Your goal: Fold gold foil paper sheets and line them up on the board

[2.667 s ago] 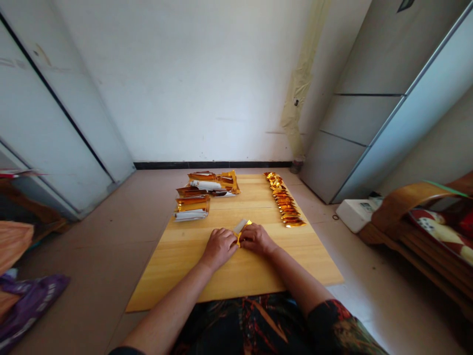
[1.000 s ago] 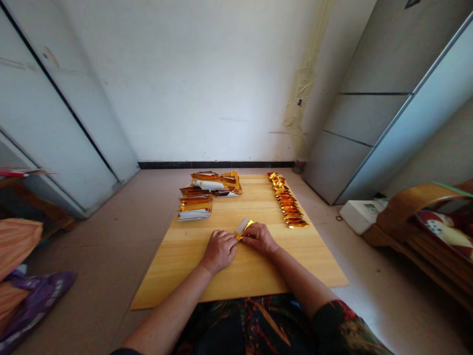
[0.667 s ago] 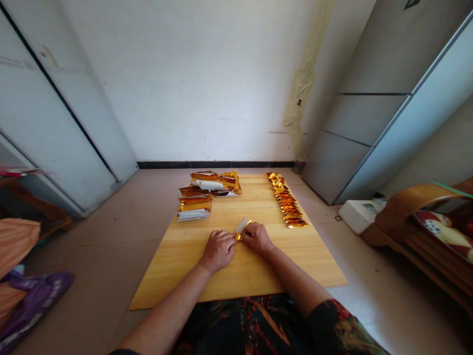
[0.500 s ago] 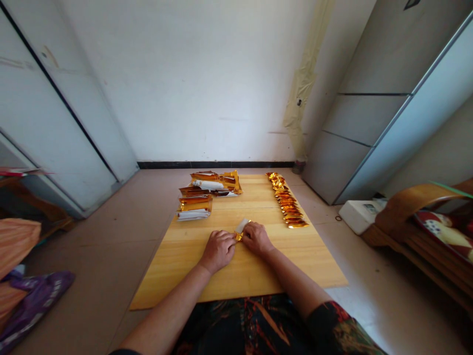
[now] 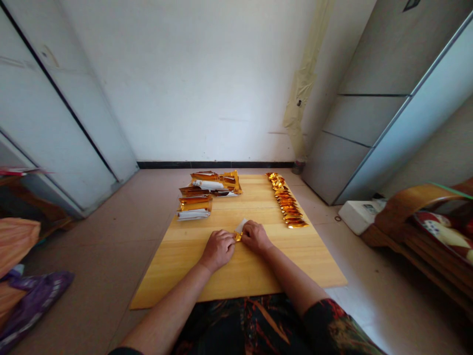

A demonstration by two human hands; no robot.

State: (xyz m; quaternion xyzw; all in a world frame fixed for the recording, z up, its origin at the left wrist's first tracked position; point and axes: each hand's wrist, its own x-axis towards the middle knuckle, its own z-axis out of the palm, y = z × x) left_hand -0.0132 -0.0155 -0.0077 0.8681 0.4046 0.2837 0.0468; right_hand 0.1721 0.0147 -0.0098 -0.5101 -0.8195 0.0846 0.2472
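Between my two hands, at the middle of the wooden board (image 5: 295, 261), lies a small sheet of gold foil paper (image 5: 238, 237) with its pale side (image 5: 240, 226) showing at the far end. My left hand (image 5: 219, 248) is closed, its fingertips pressing the sheet's left edge. On the other side, my right hand (image 5: 255, 236) has bent fingers pinched on the sheet's right part and hides some of it. Folded gold foil pieces (image 5: 290, 202) stand in a row along the board's right side. Stacks of gold and white foil sheets (image 5: 194, 207) lie at the far left.
Beyond the board is a white wall (image 5: 207, 88) with a black skirting. A grey fridge (image 5: 364, 113) stands at the right, near a white box (image 5: 358, 217) and a wooden chair (image 5: 421, 231). Bags (image 5: 33, 305) lie on the floor at left.
My right hand's fingers have shifted slightly on the foil sheet, and a little less of its pale side shows. The left hand and the stacks look almost the same.
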